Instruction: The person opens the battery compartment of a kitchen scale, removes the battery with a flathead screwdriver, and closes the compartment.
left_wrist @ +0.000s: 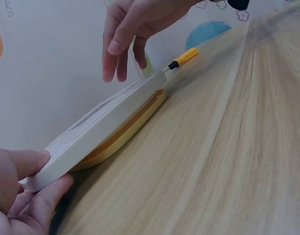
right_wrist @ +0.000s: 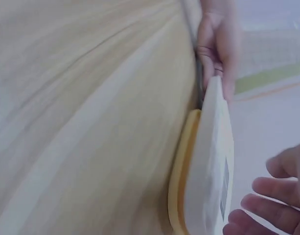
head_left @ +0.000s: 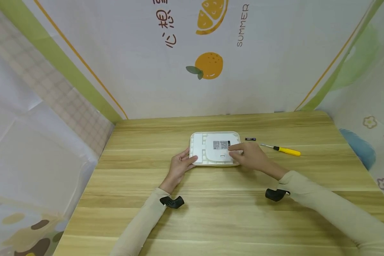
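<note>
My left hand grips the left edge of a flat white plastic device, thumb on top and fingers beneath. It has rounded corners and a grey printed label. The left wrist view shows it tilted, with a yellow pad-like part beneath it touching the table. Over its right side hovers my right hand; in the left wrist view those fingers hang apart above the surface, with nothing visible between them. The device's exact kind cannot be told.
A small dark battery lies just right of the device on the wooden table. Farther right lies a screwdriver with a yellow handle. Printed cloth hangs behind the table's far edge.
</note>
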A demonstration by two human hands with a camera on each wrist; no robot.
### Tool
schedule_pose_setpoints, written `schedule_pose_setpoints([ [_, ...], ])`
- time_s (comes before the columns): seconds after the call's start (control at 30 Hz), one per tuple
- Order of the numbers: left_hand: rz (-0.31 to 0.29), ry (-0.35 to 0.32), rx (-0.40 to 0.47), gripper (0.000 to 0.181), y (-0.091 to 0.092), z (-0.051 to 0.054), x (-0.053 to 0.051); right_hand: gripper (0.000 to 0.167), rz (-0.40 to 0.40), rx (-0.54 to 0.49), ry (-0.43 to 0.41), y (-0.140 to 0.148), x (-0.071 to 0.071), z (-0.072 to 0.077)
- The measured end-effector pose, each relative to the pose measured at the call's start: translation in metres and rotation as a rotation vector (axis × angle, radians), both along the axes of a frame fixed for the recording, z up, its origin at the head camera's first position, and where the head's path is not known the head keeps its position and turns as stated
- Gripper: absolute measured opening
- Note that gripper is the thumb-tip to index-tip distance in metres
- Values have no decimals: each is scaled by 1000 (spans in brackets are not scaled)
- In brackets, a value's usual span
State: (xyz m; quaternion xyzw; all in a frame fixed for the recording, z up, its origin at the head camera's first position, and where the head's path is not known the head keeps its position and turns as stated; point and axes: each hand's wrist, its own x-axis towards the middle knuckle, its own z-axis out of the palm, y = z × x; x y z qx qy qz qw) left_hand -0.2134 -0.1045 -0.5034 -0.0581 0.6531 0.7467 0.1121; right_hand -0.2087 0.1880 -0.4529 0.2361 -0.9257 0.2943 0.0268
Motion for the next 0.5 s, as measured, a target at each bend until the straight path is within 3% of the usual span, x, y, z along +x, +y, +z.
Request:
schedule_pose_setpoints([
  [0.07,2,0,-1,61,0,0,0,25,-53,-77,-76,10,-1,5],
  [0.2,10,-3,3,61,1,2,1,28,-176,-114,-186,26,-3,10],
  [0.4,19,4,-2,60,2,4,2,40,-307,-224,-492,38,-6,6],
  [0.5,17,7,4,60,2,5,2,40,-358,-302,-604,38,-9,2],
])
